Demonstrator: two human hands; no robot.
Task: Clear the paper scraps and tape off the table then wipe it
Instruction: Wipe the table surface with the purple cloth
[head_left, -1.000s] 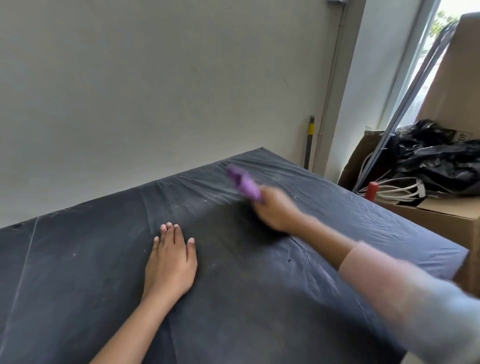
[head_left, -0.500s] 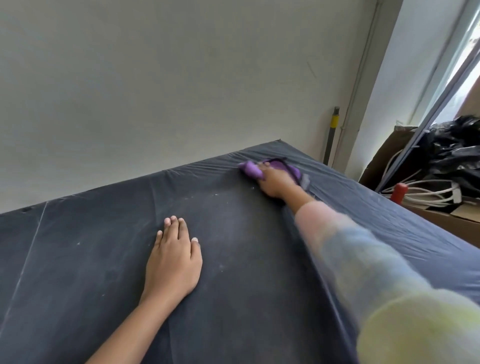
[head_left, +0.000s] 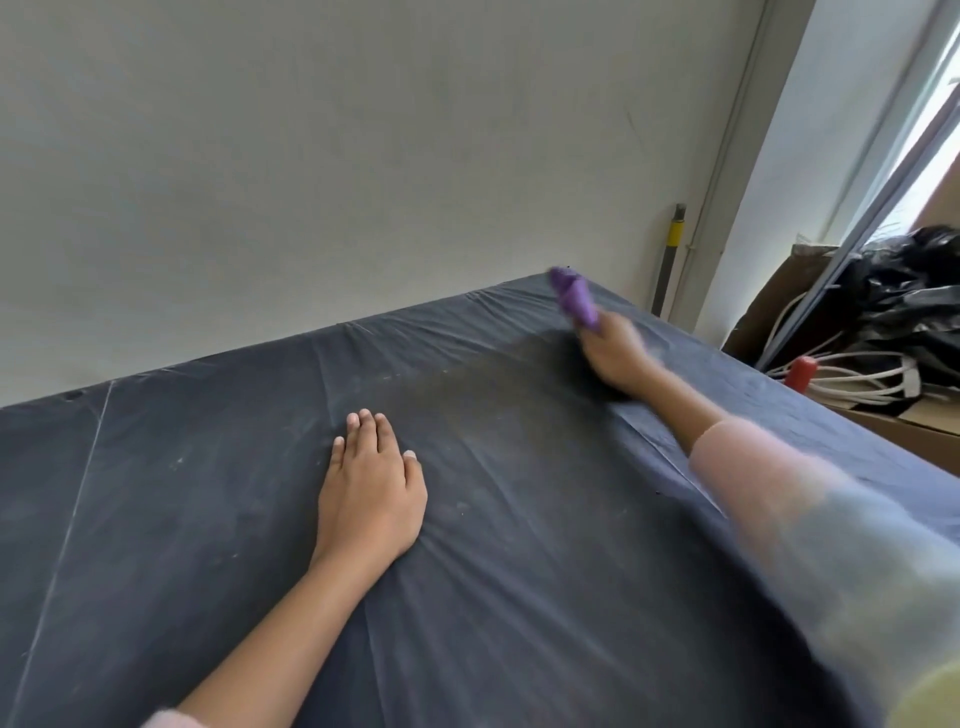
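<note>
The table (head_left: 519, 597) is covered with a wrinkled black sheet marked by pale smears and specks. My right hand (head_left: 615, 353) reaches to the far right corner and grips a purple cloth (head_left: 575, 299), whose free end sticks up past my fingers; the hand is blurred. A darker streak runs across the sheet to the left of that hand. My left hand (head_left: 371, 491) rests flat on the sheet near the middle, fingers straight and together. No paper scraps or tape show on the table.
A plain wall runs along the table's far edge. Past the right edge stands a cardboard box (head_left: 909, 421) with white cables (head_left: 852, 379), a red item (head_left: 800, 371) and black plastic bags (head_left: 914, 291). A pole with a yellow band (head_left: 672, 244) leans in the corner.
My right hand with the purple cloth swept out to the far corner and has now come slightly back toward me. My left hand has stayed flat in place.
</note>
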